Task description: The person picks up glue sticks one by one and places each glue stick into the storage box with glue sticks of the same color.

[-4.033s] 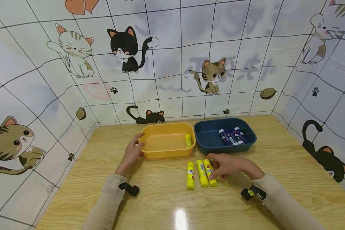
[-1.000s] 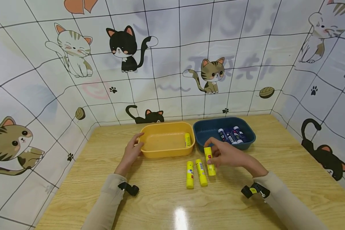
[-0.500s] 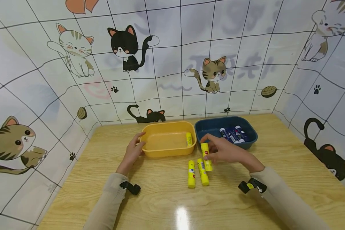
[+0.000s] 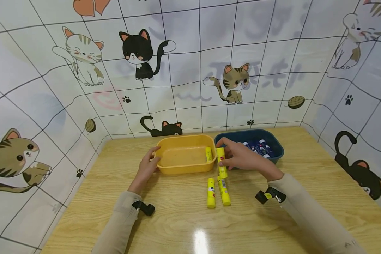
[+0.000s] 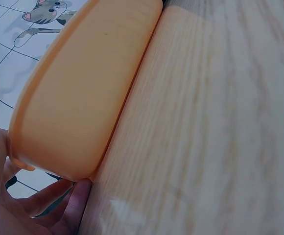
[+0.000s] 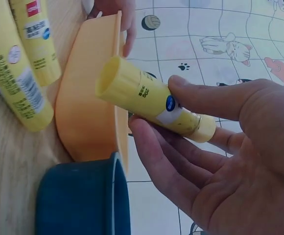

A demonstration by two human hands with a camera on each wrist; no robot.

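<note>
My right hand (image 4: 242, 155) pinches a yellow glue stick (image 4: 221, 163) between thumb and fingers. It holds the stick off the table, beside the yellow bin's right end and overlapping the blue bin. In the right wrist view, the held glue stick (image 6: 152, 100) is tilted, its label partly behind the thumb. My left hand (image 4: 147, 168) grips the left end of the yellow bin (image 4: 181, 170), fingertips at its rim. Inside that bin, at the right, lies one yellow glue stick (image 4: 208, 154). Two others, a left one (image 4: 211, 193) and a right one (image 4: 224, 192), lie in front.
A dark blue bin (image 4: 241, 134) stands right of the yellow one, with several navy glue sticks (image 4: 262, 148) inside. Both rest near the back of the wooden table (image 4: 165, 218), before a cat-print wall covering (image 4: 187, 63).
My right hand has picked the rightmost yellow glue stick up from the table and carried it left and back, toward the yellow bin's right end. My left hand has stayed at the bin.
</note>
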